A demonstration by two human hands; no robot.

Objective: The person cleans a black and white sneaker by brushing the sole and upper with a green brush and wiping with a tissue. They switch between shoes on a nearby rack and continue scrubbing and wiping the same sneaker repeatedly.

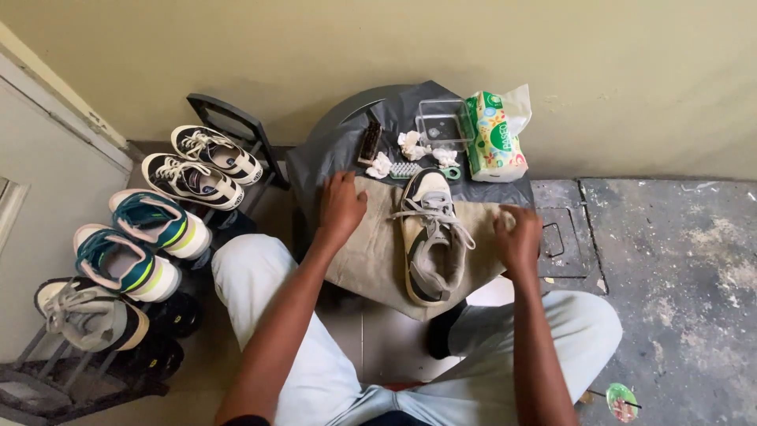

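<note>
A grey and cream sneaker (430, 237) with loose laces lies on a tan cloth (371, 248) spread over a small dark round table (347, 118). My left hand (341, 207) rests flat on the cloth's far left part, fingers slightly spread, holding nothing. My right hand (519, 237) presses on the cloth's right edge, fingers curled down, to the right of the sneaker. Whether it pinches the cloth is unclear.
Behind the sneaker lie a dark brush (370, 143), a light green brush (410, 170), crumpled tissues (410, 146), a clear plastic box (443, 125) and a tissue pack (493, 138). A shoe rack (229, 114) at left holds several sneakers (193, 180). Concrete floor lies right.
</note>
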